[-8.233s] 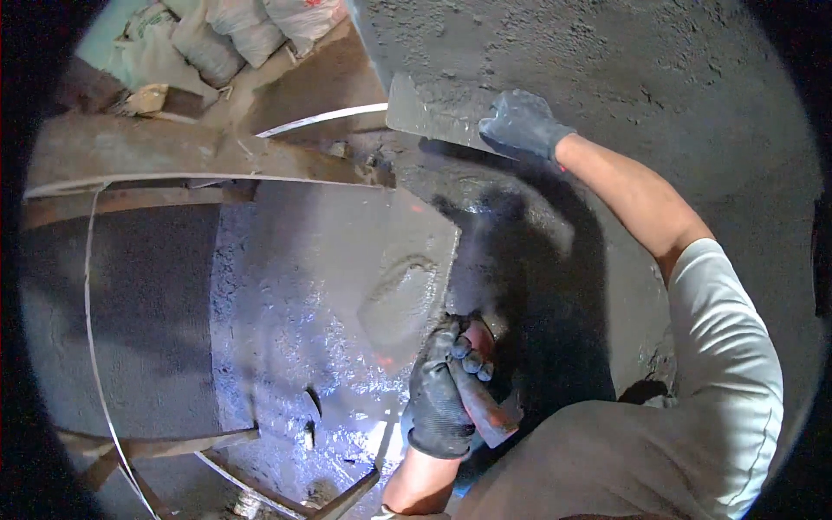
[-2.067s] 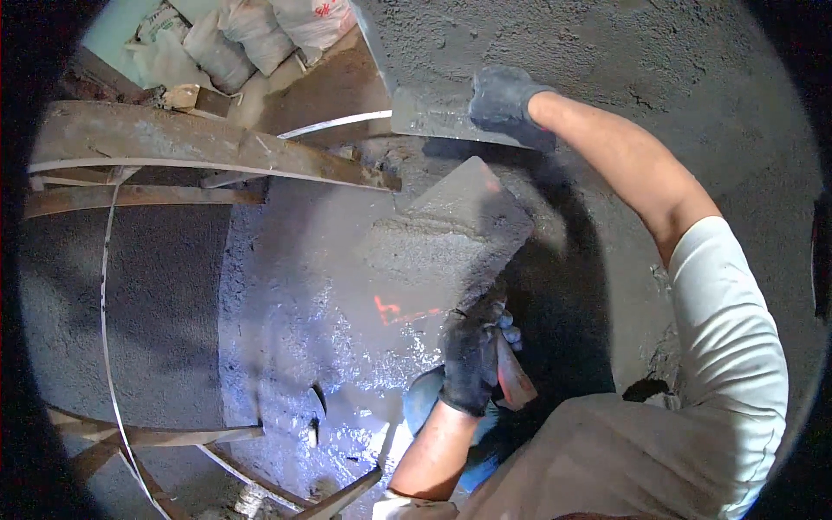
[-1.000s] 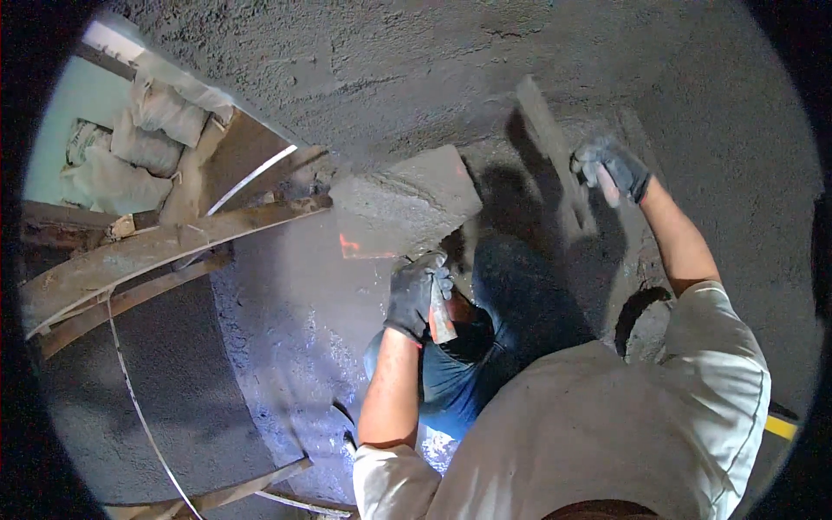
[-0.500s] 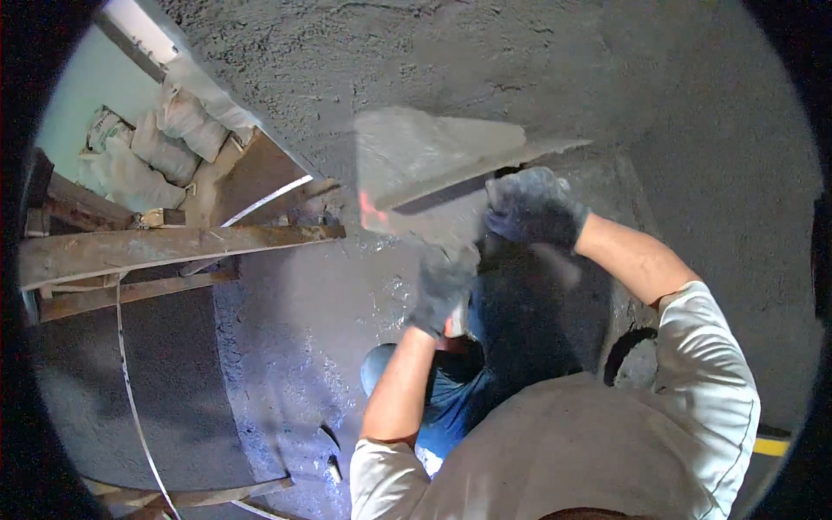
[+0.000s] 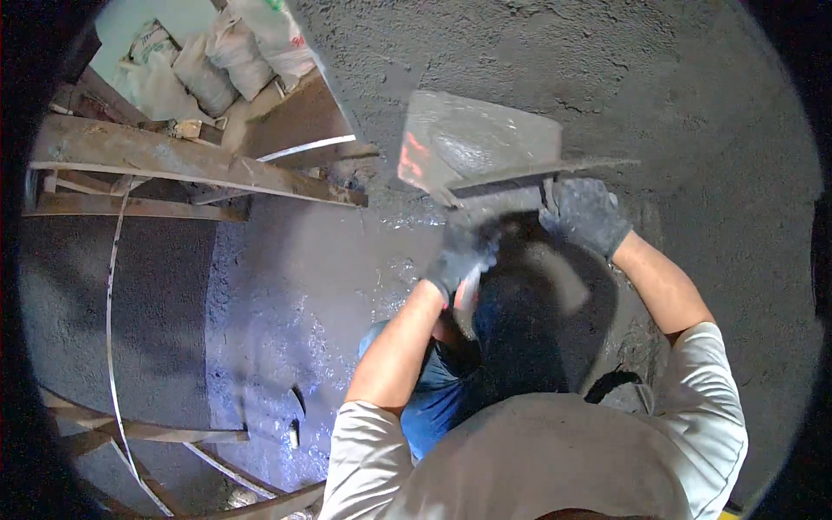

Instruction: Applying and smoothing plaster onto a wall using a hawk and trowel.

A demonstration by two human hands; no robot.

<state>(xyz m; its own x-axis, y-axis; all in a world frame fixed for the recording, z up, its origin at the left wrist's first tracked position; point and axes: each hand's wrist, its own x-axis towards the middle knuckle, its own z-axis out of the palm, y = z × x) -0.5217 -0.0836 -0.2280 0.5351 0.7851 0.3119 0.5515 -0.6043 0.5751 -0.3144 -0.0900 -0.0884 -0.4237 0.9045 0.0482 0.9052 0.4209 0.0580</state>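
My left hand, in a dark glove, is closed around a pale handle with a red part. Beyond it is a broad, light-grey flat plate with red marks at its left edge and wet grey mortar on its face. How handle and plate join is hidden. My right hand, also gloved, grips a plastering trowel, its long blade seen nearly edge-on along the plate's near edge. Past the plate is a rough mortar-covered surface.
At the left, a wooden beam juts toward the work area, with a white strip hanging below. Several filled sacks stand at the upper left. Smooth wet mortar glistens left of my knee. A bucket-like round thing sits beside my right side.
The view has shifted, so beam and sacks appear farther right and higher. Plate, trowel and both hands have moved rightward in the picture, and the plate's face shows more fully. Both hands keep their grips.
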